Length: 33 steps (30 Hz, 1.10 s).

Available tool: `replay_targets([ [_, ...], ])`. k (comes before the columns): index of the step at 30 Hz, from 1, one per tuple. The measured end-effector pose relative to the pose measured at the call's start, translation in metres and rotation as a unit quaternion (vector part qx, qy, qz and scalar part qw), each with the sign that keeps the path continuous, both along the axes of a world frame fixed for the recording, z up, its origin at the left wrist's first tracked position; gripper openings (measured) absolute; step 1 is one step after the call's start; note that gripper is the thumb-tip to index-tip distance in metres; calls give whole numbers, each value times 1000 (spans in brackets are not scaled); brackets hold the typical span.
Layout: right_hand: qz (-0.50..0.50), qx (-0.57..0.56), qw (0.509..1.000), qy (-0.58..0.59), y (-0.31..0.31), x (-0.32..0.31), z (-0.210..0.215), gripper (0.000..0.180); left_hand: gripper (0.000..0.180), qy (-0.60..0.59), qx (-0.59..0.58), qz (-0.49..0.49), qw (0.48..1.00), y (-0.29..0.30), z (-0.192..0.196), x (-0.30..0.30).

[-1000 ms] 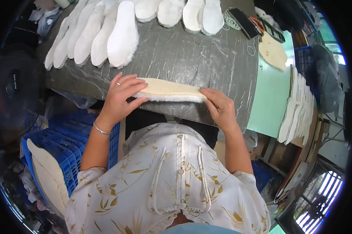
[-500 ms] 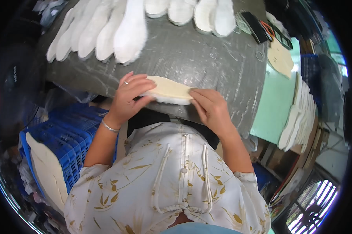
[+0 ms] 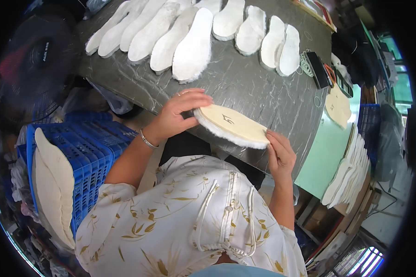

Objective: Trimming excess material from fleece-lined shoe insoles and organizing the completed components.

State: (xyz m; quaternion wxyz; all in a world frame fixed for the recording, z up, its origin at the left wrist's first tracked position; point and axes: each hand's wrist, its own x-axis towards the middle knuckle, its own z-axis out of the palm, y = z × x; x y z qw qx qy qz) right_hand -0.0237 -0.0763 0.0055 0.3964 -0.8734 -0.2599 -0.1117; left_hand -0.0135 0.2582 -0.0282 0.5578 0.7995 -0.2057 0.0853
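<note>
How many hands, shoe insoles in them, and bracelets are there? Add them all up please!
Bare left hand and bare right hand: 2
Cream, foot-shaped insole with white fleece: 1
Silver-coloured metal bracelet: 1
Total: 4

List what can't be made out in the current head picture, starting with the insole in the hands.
Head view: the held insole's underside, turned away from the camera.
Head view: parts of its two ends, covered by the left hand and right hand.
Head view: the far ends of some white insoles on the table, cut off by the top edge.
Head view: the exact number of pale insoles at right, which overlap one another.
</note>
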Motion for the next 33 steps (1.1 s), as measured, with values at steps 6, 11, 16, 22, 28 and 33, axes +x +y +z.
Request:
replay_targets([
  [6,75,-16,995,66,-3,12,10,40,40,-101,74,-3,992,12,21,12],
  [11,155,74,970,174,16,9,59,82,29,-171,38,-7,984,-5,50,11],
  [16,121,10,992,20,52,11,97,57,30,-187,70,-66,978,-41,88,16],
  [22,96,42,994,9,31,10,108,30,38,-93,-184,-33,978,-63,128,-1],
  [28,223,205,923,238,27,33,82,56,19,4,-92,-4,996,-47,81,26],
  [33,242,255,923,158,-7,35,86,76,20,-134,43,-30,990,-65,102,37],
])
